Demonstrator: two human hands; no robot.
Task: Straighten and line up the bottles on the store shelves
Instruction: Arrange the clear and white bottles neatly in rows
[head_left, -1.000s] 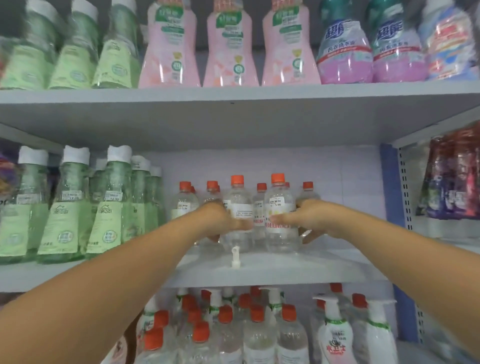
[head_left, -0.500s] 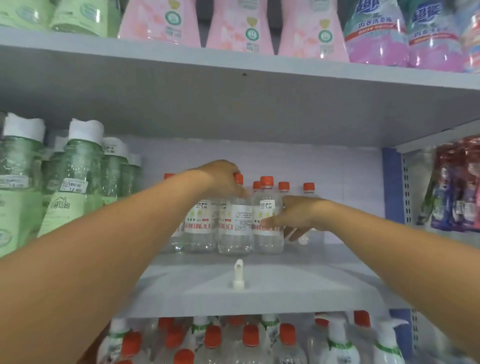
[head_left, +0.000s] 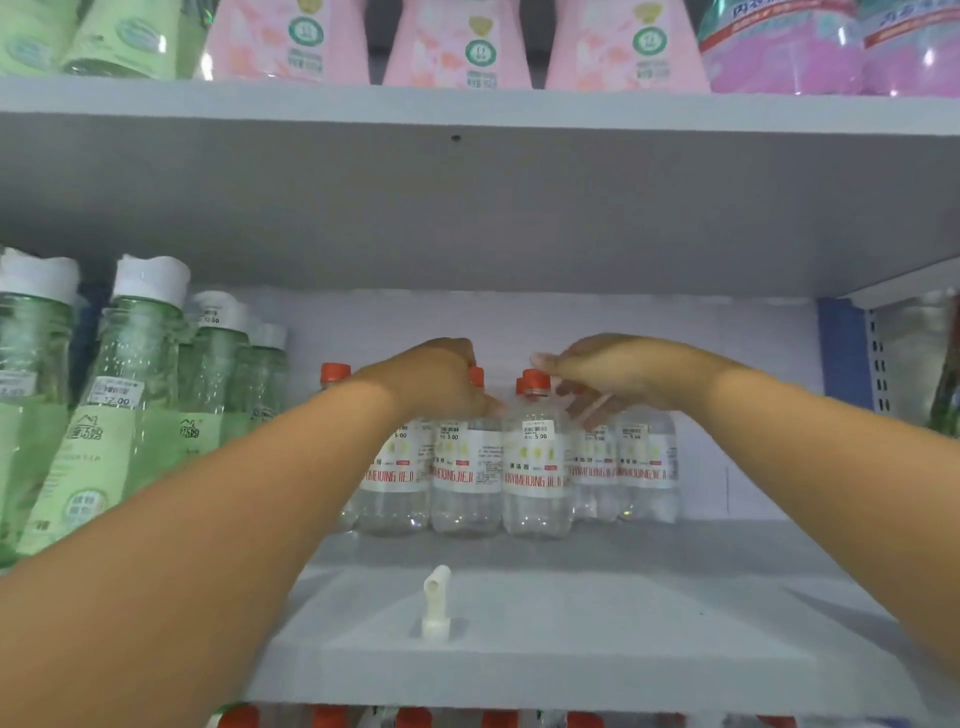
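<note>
Head view shows the person working on the clear bottles (head_left: 535, 467) with red caps, which stand bunched at the back of the middle shelf (head_left: 571, 623). The left hand (head_left: 441, 382) has its fingers curled round the neck of one bottle in the front row. The right hand (head_left: 618, 374) reaches over the caps with fingers spread and slightly bent; whether it grips anything cannot be told.

The step in hand looks like squaring up this cluster. The next move probably calls for drawing the bottles forward and evening their fronts, labels facing out, without tipping neighbours.

Counted: about five clear bottles show labels, with more hidden behind. At least four green bottles (head_left: 119, 415) stand to the left, and three pink bottles (head_left: 457, 47) sit on the shelf above. One small white peg (head_left: 435, 603) stands alone near the shelf front.
</note>
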